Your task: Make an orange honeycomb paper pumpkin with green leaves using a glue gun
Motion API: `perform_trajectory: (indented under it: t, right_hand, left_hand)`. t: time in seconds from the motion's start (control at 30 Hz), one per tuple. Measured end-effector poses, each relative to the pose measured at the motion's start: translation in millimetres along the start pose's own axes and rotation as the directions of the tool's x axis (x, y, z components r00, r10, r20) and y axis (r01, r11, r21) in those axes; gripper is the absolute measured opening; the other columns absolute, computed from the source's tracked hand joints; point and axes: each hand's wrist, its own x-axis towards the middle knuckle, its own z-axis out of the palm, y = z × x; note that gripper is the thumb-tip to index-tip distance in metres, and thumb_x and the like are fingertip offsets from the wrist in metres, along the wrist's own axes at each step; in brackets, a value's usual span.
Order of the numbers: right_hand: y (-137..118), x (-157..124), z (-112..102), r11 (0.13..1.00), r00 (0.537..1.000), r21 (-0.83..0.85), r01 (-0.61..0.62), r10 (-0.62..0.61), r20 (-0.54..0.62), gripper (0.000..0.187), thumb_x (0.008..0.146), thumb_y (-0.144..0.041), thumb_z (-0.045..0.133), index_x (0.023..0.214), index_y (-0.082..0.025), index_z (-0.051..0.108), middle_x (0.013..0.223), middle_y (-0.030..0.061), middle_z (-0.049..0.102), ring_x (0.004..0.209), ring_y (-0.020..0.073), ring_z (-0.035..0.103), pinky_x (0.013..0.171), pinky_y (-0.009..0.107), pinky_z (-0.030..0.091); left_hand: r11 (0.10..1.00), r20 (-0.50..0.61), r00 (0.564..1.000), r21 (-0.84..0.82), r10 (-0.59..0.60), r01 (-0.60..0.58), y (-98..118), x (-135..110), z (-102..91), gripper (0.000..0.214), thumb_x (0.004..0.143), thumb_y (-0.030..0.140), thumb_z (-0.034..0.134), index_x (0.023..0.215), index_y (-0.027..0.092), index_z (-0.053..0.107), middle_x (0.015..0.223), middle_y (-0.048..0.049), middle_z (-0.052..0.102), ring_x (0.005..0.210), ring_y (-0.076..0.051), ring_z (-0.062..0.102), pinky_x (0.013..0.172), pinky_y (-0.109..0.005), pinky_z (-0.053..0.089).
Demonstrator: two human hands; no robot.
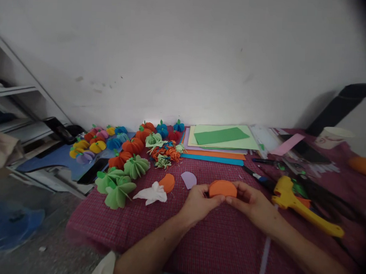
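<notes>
Both hands meet over the maroon checked cloth [171, 234] and hold a stack of folded orange paper half-circles [223, 188] between them. My left hand [199, 203] pinches its left end with thumb and fingers closed. My right hand [250, 202] grips its right end, fingers curled around it. A loose orange half-circle [167, 182] and a lilac one [188, 180] lie just beyond the left hand, beside a crumpled white paper piece [152, 193].
Finished paper pumpkins, green [119, 187], orange [130, 148], yellow, blue, line the cloth's far left. Coloured paper sheets [219, 141] lie at the back. A yellow glue gun [302, 206] rests right of my hands, pens and scissors behind it. A paper cup [332, 137] stands far right.
</notes>
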Motion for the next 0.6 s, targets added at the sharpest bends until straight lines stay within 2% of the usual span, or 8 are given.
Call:
perform_trajectory:
  t: [0.17,0.33,0.5,0.6]
  right_hand:
    - [-0.1,1.2,-0.7,0.998,1.000,0.051,-0.023,0.023,0.002,0.033,0.066,-0.030,0.071,0.091,-0.019,0.054,0.089,0.0031,0.065,0.083,0.0173,0.061,0.079,0.032,0.047]
    - [0.3,0.6,-1.3,0.990,0.996,0.130,-0.060,0.069,-0.064,0.037,0.061,-0.027,0.073,0.091,-0.019,0.051,0.081,-0.0006,0.063,0.073,0.0140,0.060,0.070,0.029,0.046]
    - [1.3,1.9,1.2,0.983,0.996,0.181,-0.023,0.038,-0.082,0.039,0.062,-0.024,0.072,0.093,-0.020,0.049,0.075,-0.0027,0.060,0.068,0.0129,0.058,0.065,0.027,0.045]
    - [1.4,3.2,4.0,0.989,0.993,0.144,0.038,-0.022,-0.113,0.037,0.064,-0.024,0.070,0.093,-0.020,0.048,0.076,-0.0026,0.059,0.067,0.0127,0.057,0.064,0.027,0.045]
  left_hand:
    - [0.999,-0.038,0.999,-0.020,-0.031,0.030,2.7,0.9,-0.6,0.031,0.064,0.033,0.070,0.085,0.011,0.071,0.078,-0.0041,0.068,0.071,-0.016,0.056,0.069,-0.027,0.043]
    - [0.998,-0.028,0.998,0.002,-0.059,0.059,5.5,1.9,-2.4,0.029,0.065,0.036,0.069,0.078,0.011,0.071,0.066,-0.0019,0.065,0.061,-0.013,0.052,0.063,-0.026,0.040]
    - [0.995,-0.040,0.995,-0.046,-0.087,0.085,8.8,0.8,-3.8,0.030,0.065,0.036,0.071,0.083,0.012,0.071,0.070,-0.0022,0.067,0.065,-0.014,0.053,0.065,-0.025,0.039]
    - [0.988,-0.034,0.996,-0.128,-0.088,0.083,7.8,2.0,-3.2,0.029,0.067,0.035,0.070,0.085,0.012,0.071,0.076,-0.0035,0.068,0.070,-0.014,0.055,0.068,-0.025,0.040]
